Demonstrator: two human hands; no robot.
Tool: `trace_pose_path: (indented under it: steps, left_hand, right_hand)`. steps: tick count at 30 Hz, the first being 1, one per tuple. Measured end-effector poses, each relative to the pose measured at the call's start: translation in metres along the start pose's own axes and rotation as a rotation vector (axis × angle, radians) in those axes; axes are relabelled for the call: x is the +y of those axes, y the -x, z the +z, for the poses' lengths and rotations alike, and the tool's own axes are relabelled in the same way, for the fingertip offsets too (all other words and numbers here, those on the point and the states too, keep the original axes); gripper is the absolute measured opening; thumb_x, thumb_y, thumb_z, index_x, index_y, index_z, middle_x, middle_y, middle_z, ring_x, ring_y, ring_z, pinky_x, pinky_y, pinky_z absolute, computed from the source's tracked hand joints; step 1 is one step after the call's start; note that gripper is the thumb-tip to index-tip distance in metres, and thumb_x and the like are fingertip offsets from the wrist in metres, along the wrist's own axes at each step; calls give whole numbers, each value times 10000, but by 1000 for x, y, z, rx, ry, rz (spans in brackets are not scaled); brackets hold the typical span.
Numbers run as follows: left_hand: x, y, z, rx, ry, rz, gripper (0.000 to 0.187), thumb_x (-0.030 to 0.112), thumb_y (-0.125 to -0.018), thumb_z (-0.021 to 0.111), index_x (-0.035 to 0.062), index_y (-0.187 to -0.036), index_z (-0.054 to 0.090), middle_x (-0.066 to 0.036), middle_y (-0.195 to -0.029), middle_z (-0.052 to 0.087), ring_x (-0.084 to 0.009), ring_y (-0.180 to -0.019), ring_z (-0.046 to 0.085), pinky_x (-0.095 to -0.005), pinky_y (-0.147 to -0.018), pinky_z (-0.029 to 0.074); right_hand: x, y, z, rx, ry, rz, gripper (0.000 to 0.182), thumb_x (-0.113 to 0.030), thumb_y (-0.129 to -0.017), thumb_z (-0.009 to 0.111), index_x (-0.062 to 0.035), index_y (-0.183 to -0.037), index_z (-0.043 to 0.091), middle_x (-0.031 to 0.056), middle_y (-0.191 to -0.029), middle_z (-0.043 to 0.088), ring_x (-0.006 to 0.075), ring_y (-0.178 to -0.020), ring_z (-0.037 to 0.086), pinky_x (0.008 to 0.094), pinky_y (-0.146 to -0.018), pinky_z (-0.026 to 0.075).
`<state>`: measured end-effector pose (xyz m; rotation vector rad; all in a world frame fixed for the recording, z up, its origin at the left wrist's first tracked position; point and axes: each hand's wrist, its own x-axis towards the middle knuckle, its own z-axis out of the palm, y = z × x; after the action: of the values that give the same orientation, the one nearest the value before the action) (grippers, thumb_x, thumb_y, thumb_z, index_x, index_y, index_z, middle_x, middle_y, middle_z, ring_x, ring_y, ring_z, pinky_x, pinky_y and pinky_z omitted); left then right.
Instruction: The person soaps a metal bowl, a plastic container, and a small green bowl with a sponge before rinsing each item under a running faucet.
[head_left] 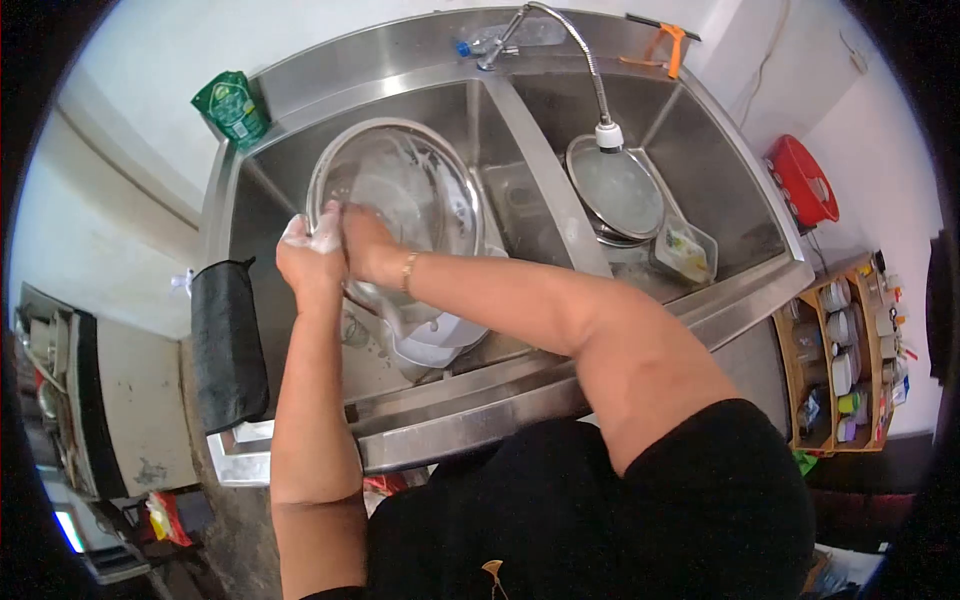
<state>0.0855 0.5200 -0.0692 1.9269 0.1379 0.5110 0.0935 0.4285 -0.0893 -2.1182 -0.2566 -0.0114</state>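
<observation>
A large round metal basin (410, 170), streaked with soap suds, leans tilted in the left sink bowl. Foam covers my left hand (312, 255), which is closed around the basin's left rim. Just inside that rim is my right hand (370, 248), against the basin's inner wall. Its fingertips are hidden beside the left hand, so I cannot make out whether they hold anything. Under the basin's lower edge sits a white plastic container (430, 345), partly covered by the basin and my right forearm.
The right bowl holds a water-filled metal pot (615, 190) below the faucet head (608, 136), beside a clear container (687, 250) with scraps. A green pouch (232, 110), plastic bottle (530, 32) and orange-handled tool (672, 48) line the back. Dark cloth (228, 340) drapes the left edge.
</observation>
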Motion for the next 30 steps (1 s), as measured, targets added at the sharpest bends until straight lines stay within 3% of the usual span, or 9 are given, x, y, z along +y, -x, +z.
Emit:
trace_pose_path:
  steps: [2, 4, 9, 13, 17, 19, 22, 25, 30]
  left_hand:
    - [22, 9, -5, 0, 82, 30, 325, 273, -728, 668, -35, -768, 570, -93, -657, 594, -150, -567, 497, -299, -582, 419]
    - [26, 12, -10, 9, -11, 64, 308, 231, -726, 672, -57, -761, 569, -59, -667, 588, -124, -587, 494, -279, -580, 414]
    - [28, 14, -12, 73, 343, -39, 196, 140, -715, 667, -29, -732, 569, -31, -652, 558, -81, -571, 441, -238, -536, 382]
    - [12, 9, -2, 73, 199, -70, 195, 134, -702, 686, -22, -725, 572, -26, -645, 556, -85, -562, 452, -233, -528, 385]
    - [-3, -4, -13, 61, 242, -234, 200, 115, -700, 694, -26, -742, 558, -36, -644, 546, -107, -577, 472, -242, -528, 391]
    - [5, -8, -20, 65, 470, -393, 150, 53, -713, 660, -27, -753, 538, -78, -676, 563, -143, -616, 529, -289, -530, 433]
    - [17, -14, -31, -140, 466, -612, 134, 27, -713, 643, -14, -712, 516, -100, -695, 573, -159, -642, 559, -317, -530, 456]
    - [8, -18, -23, -142, 457, -592, 106, 63, -718, 632, 11, -722, 539, -65, -598, 525, -140, -488, 497, -290, -424, 391]
    - [42, -11, -38, -183, 48, -432, 282, 301, -709, 632, 29, -711, 556, -23, -479, 428, -118, -370, 349, -297, -356, 269]
  right_hand:
    - [-7, -7, -17, 131, -258, -44, 335, -173, -771, 525, 49, -1021, 520, 225, -1162, 447, 363, -1093, 427, 401, -884, 378]
    - [19, -21, -33, 284, 556, -453, 307, -132, -741, 509, 38, -996, 531, 224, -1121, 478, 320, -1054, 463, 385, -844, 391]
    - [45, 21, -47, 35, 720, -91, 221, -121, -819, 424, 2, -820, 607, 178, -831, 591, 294, -805, 577, 384, -723, 453]
    - [5, 48, -28, -500, 159, 92, 169, -144, -777, 507, -25, -806, 624, 165, -865, 626, 294, -790, 605, 383, -702, 461]
    - [-10, 52, -57, -429, -659, -106, 341, -336, -759, 557, -2, -829, 573, 173, -793, 614, 252, -679, 554, 374, -620, 423]
    - [-6, 57, -70, -605, 125, -333, 358, -283, -663, 659, -35, -907, 575, 165, -800, 614, 266, -718, 580, 377, -640, 437]
    - [0, 80, -99, -723, 560, -381, 400, -184, -570, 703, -29, -914, 574, 172, -777, 608, 302, -731, 590, 379, -656, 448]
    - [6, 84, -111, -590, 583, -483, 217, -117, -510, 681, -27, -703, 639, 189, -725, 615, 326, -679, 601, 397, -612, 473]
    - [-24, 44, -167, -594, 517, -417, 188, -54, -523, 619, -10, -705, 607, 184, -672, 595, 318, -613, 573, 372, -559, 445]
